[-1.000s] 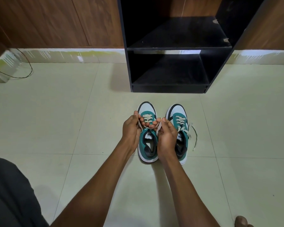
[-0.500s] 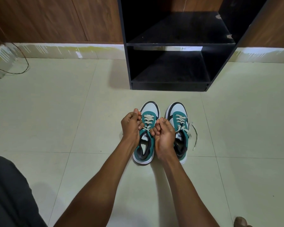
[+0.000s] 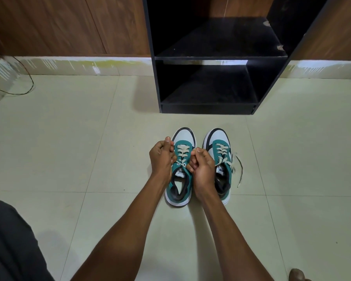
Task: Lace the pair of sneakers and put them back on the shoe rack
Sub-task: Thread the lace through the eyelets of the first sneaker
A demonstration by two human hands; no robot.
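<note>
Two teal, white and black sneakers stand side by side on the tiled floor, toes toward the rack. My left hand [image 3: 162, 157] and my right hand [image 3: 202, 166] flank the left sneaker [image 3: 180, 179], each fist closed on an end of its cream lace [image 3: 182, 154], pulled tight sideways with a small knot over the tongue. The right sneaker [image 3: 221, 159] is laced; its loose lace end [image 3: 240, 173] trails onto the floor at its right. The black shoe rack [image 3: 209, 57] stands just beyond, with two bare shelves.
A wooden wall with a pale skirting runs behind the rack. A thin cable [image 3: 26, 86] loops on the floor at far left. My dark-clothed knee [image 3: 10, 246] is at bottom left and a toe [image 3: 297, 275] at bottom right.
My hands came off the top of the left sneaker and pulled apart to its sides, drawing the lace tight. The view shifted slightly.
</note>
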